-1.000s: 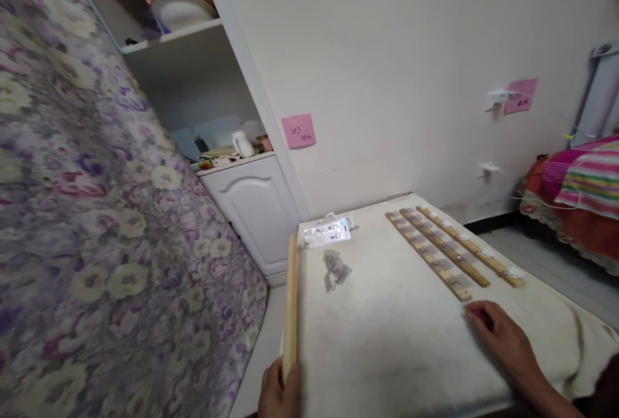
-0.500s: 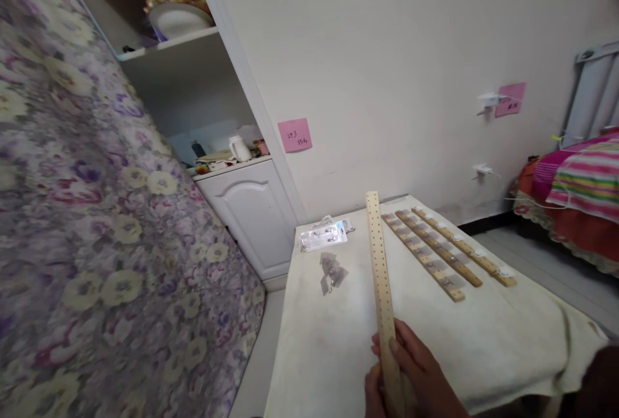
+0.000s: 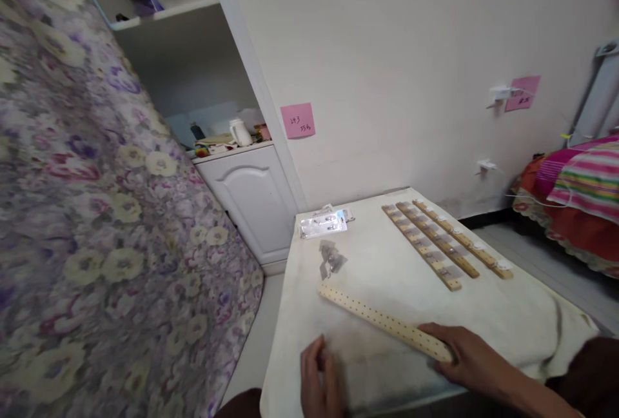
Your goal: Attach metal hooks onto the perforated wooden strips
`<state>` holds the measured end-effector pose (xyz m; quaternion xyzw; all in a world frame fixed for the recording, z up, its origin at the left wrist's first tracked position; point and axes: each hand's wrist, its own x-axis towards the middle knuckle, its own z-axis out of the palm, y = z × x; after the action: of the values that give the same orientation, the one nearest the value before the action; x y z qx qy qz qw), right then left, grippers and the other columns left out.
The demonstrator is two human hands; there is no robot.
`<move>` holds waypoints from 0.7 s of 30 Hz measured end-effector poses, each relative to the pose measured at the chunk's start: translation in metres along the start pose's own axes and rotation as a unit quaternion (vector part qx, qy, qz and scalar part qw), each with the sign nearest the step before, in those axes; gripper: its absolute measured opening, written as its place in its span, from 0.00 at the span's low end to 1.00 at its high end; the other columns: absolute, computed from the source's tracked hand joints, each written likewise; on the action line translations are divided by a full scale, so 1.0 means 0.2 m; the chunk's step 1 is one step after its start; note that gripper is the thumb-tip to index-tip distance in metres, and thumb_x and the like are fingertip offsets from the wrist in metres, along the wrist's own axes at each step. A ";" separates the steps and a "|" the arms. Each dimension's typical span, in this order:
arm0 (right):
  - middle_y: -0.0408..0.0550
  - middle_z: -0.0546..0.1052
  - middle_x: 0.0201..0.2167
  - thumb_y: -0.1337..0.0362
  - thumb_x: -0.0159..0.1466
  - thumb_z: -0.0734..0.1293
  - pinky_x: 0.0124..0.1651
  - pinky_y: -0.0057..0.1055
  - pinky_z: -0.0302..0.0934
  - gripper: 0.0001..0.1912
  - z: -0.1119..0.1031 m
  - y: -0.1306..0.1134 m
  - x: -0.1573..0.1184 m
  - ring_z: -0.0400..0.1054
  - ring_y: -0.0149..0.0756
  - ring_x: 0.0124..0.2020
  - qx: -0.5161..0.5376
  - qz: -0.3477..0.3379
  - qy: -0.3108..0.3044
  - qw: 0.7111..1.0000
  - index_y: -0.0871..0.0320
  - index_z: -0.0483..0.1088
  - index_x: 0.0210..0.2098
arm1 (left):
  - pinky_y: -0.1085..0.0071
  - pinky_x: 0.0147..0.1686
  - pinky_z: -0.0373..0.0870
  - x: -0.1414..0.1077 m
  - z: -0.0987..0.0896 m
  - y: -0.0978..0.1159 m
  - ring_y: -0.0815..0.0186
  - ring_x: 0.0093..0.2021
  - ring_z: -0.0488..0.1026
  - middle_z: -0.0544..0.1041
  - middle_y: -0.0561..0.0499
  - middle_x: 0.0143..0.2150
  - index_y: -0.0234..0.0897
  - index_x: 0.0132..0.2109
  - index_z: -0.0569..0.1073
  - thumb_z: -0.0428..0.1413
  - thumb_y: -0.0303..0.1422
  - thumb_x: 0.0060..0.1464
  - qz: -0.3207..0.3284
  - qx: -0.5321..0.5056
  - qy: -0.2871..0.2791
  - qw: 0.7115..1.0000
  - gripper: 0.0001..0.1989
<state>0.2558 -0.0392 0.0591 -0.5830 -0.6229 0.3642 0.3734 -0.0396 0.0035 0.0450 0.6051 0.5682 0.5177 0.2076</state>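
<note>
A pale wooden strip [image 3: 382, 320] with rows of small holes lies slantwise above the cloth, its near right end in the grip of my right hand [image 3: 467, 358]. Off to its left, my left hand [image 3: 320, 379] is at the table's front with loosely bent fingers, apart from the strip and holding nothing that I can see. Just past the strip's far end is a small heap of clear little plastic bags [image 3: 333, 259]. Behind the heap lies a clear plastic package [image 3: 323, 223] with small items in it.
Three similar strips lie side by side at the right on the cloth-covered table [image 3: 300, 315]: one with clear bags [image 3: 420, 247], a middle one [image 3: 438, 239], and one with white pieces [image 3: 463, 239]. A floral curtain [image 3: 130, 211] hangs at the left, a wall behind.
The strip has swung from upright in both hands to a low slant pointing left. My left hand has let go and moved left; my right hand has shifted right with the strip.
</note>
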 end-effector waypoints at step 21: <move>0.48 0.70 0.40 0.70 0.55 0.66 0.46 0.36 0.57 0.12 -0.04 0.04 0.07 0.63 0.41 0.42 -0.220 -0.060 -0.032 0.973 0.54 0.70 0.40 | 0.58 0.55 0.65 0.18 -0.05 -0.26 0.57 0.54 0.70 0.72 0.44 0.53 0.38 0.55 0.66 0.48 0.40 0.57 -0.024 0.113 -0.109 0.987 0.20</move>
<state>0.2654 -0.0238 0.0556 -0.6002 -0.7337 0.2133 0.2367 -0.0799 0.0472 0.0191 0.6639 0.6110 0.3759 0.2112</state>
